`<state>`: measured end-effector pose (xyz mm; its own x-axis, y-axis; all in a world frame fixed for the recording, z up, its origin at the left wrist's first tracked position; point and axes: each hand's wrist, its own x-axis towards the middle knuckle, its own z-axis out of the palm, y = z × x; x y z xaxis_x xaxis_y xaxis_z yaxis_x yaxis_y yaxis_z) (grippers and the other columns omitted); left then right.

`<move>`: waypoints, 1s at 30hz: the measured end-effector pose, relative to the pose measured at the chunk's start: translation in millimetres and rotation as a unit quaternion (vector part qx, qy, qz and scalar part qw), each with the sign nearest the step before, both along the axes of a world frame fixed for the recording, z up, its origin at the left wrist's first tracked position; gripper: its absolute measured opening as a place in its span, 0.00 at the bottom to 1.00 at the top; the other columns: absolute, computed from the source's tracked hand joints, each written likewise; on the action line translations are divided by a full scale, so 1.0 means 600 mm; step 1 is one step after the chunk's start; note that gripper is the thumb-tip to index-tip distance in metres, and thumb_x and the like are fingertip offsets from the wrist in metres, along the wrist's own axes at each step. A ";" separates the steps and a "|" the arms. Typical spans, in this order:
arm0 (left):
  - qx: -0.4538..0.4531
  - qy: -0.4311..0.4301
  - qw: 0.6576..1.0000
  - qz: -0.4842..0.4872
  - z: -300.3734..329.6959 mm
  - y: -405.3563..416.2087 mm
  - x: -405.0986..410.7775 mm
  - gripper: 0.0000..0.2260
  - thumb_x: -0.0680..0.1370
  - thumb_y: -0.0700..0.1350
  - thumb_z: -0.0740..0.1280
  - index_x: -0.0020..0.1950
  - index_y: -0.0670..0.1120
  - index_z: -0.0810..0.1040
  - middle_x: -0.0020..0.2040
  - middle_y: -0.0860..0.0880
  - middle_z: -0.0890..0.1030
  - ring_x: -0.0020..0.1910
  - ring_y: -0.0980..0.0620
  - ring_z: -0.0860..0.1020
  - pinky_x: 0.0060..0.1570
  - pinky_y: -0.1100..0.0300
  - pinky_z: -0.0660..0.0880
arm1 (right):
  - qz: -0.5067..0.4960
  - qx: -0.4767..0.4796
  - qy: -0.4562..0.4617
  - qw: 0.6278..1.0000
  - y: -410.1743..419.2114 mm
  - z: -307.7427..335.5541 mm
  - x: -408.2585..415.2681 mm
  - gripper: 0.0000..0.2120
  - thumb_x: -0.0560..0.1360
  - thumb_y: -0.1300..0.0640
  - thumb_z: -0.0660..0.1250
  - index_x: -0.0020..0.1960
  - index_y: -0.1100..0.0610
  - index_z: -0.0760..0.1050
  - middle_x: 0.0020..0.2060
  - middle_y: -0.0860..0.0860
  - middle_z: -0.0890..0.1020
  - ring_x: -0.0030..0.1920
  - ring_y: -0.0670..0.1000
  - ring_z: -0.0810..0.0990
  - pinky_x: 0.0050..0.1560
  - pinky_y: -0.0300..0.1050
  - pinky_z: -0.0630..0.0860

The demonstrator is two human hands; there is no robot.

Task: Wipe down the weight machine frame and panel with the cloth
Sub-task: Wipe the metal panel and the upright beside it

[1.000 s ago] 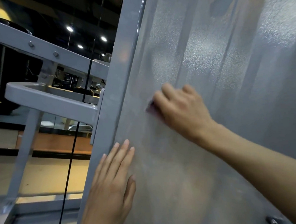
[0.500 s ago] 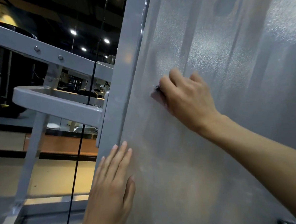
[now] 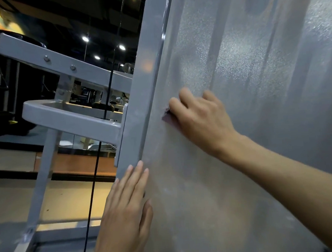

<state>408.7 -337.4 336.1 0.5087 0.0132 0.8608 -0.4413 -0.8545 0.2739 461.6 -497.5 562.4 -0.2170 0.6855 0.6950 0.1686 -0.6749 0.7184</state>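
A frosted translucent panel (image 3: 245, 65) fills the right of the view, edged on its left by a grey upright frame post (image 3: 143, 72). My right hand (image 3: 202, 119) presses a small dark reddish cloth (image 3: 167, 117) against the panel close to the post; only a corner of the cloth shows under my curled fingers. My left hand (image 3: 126, 213) lies flat with straight fingers on the lower panel, fingertips at the post's edge.
Grey frame arms (image 3: 70, 120) and a bolted crossbar (image 3: 58, 62) jut out left of the post. A thin black cable (image 3: 93, 190) hangs straight down beside them. A base rail (image 3: 66, 231) lies on the floor below. Dark gym space with ceiling lights lies behind.
My right hand has slid the cloth a little up and left across the panel, toward the post. My left hand stays flat in about the same spot.
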 end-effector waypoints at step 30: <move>-0.024 -0.024 0.999 -0.014 -0.007 0.018 0.010 0.29 0.79 0.50 0.59 0.81 0.48 0.63 0.83 0.53 0.60 0.82 0.53 0.58 0.78 0.53 0.54 | 0.036 -0.130 0.069 0.988 0.066 -0.072 0.009 0.06 0.80 0.56 0.68 0.44 0.53 0.74 0.39 0.54 0.76 0.27 0.56 0.75 0.36 0.49 0.63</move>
<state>414.7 -326.7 332.1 0.4668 0.0407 0.8834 -0.4788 -0.8282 0.2912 467.0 -457.9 519.1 -0.1864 0.8311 0.5240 0.3178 -0.4537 0.8326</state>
